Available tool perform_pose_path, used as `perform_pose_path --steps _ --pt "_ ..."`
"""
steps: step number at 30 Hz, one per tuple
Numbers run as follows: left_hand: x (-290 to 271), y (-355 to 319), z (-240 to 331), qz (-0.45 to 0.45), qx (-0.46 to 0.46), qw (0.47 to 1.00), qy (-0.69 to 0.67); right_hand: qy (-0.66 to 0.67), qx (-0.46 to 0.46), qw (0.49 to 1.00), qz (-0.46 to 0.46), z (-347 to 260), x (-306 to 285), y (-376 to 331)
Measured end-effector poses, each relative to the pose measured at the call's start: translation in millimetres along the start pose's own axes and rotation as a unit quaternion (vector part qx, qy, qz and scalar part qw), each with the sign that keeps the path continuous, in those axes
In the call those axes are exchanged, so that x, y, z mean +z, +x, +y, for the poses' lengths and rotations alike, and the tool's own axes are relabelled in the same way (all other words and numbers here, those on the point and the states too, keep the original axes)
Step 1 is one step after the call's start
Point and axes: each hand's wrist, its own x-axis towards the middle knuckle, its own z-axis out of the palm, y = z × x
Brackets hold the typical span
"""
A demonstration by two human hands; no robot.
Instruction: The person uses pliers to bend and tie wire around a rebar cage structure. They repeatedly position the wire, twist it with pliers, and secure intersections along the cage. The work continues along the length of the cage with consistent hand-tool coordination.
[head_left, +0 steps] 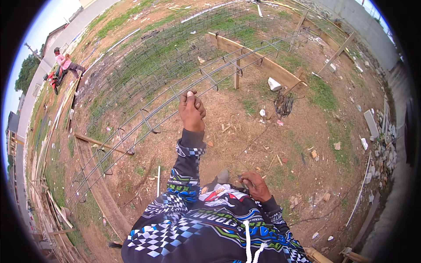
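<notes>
A long rebar cage (164,97) of thin steel bars tied with square stirrups runs from lower left to upper right in front of me. My left hand (192,113) is raised at its near side, thumb and fingers pinched together by a stirrup. Whether the fingers grip a bar or something thin is not clear. My right hand (257,186) is held low, close to my body, with curled fingers. A small dark piece shows at its fingertips, too small to name.
Wooden plank trestles (258,63) hold up the cage, with another plank (98,188) at left. Behind lie more wire-like rebar cages (162,57). A coil of wire (284,105) hangs from the right trestle. Rubble (381,162) lines the right wall. A person (66,61) stands by a red motorbike.
</notes>
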Motion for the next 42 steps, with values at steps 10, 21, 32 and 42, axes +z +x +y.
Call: perform_pose_path --steps 10,21,32,42 --pt "102.5 61.5 -116.1 -0.094 -0.151 0.984 -0.028 -0.072 0.065 0.989 0.115 19.3 -58.1 -1.0" --pt "220.7 72.7 -254.9 -0.147 -0.13 0.98 0.018 -0.059 0.125 0.97 0.201 105.5 -186.1 -15.8" --pt "348.1 114.3 -369.0 -0.005 -0.002 0.999 -0.039 -0.018 0.126 0.973 0.191 171.3 -397.9 22.3" --pt "433.9 213.8 -459.7 0.02 -0.016 0.992 -0.124 -0.213 0.121 0.961 0.128 303.6 -567.0 153.2"
